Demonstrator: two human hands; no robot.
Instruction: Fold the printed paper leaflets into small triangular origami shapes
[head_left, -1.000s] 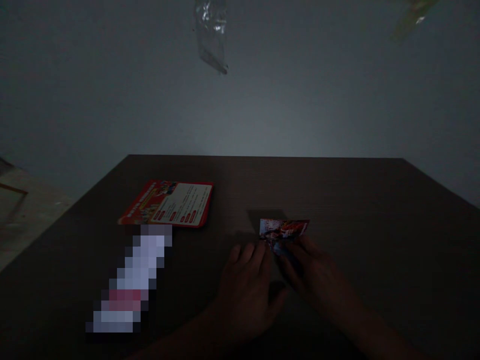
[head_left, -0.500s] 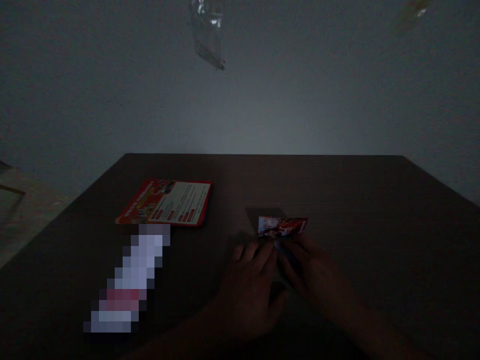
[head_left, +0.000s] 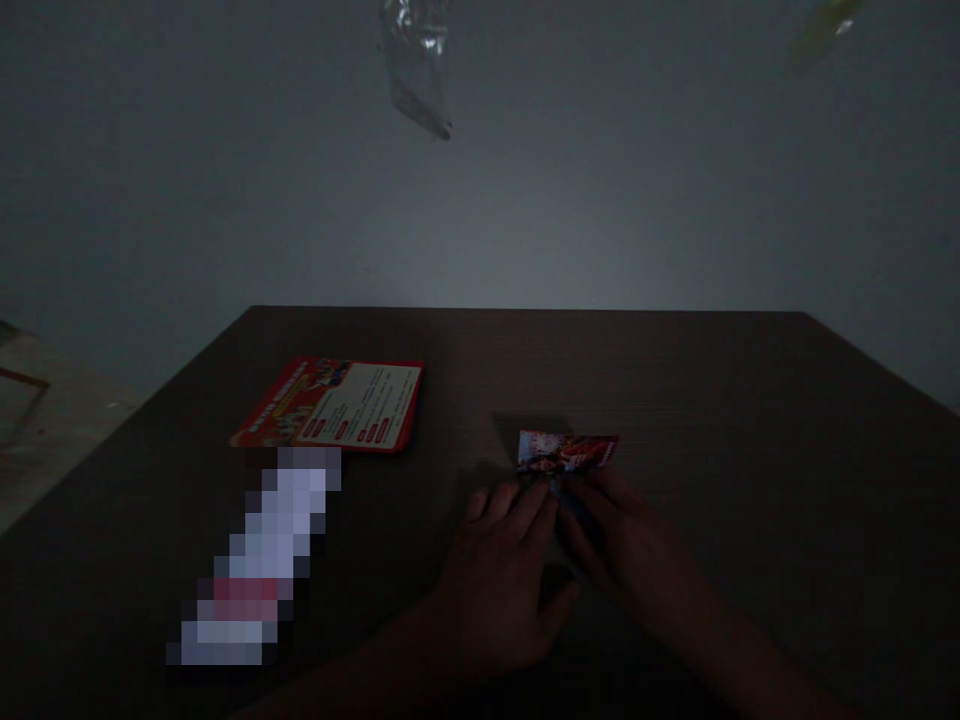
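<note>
A small printed card (head_left: 566, 453) in red, white and dark colours stands tilted up from the dark table, just beyond my fingertips. My left hand (head_left: 506, 570) lies palm down before it, its fingertips near the card's lower left edge; whether they press on something is too dark to tell. My right hand (head_left: 626, 550) is at the card's lower right, with its fingers closed on a dark bluish object (head_left: 574, 500) that I cannot make out. The two hands nearly touch.
A red booklet or stack of sheets (head_left: 360, 405) with a white text panel lies left on the table (head_left: 637, 350). Nearer sits a blurred-out, phone-shaped bright item (head_left: 270, 540). A clear plastic bag (head_left: 420, 70) hangs against the wall.
</note>
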